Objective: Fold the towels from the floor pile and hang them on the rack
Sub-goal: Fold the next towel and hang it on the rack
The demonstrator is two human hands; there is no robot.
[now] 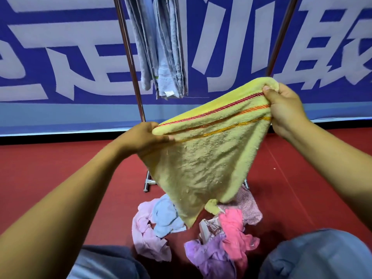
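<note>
A yellow towel [203, 164] with red and orange stripes hangs in the air between my hands, its lower corner pointing down at the floor pile. My left hand [145, 135] pinches its lower left corner. My right hand [283, 109] grips the upper right corner, held higher. Below lies the floor pile [201, 228] of pink, light blue, purple and patterned towels. The metal rack [130, 63] stands behind, with grey-blue towels [161, 49] hanging folded from it.
The floor [60, 164] is red. A blue banner with large white characters [60, 57] covers the wall behind the rack. The rack's foot [148, 183] sits just beyond the pile. My knees in jeans [318, 256] flank the pile at the bottom.
</note>
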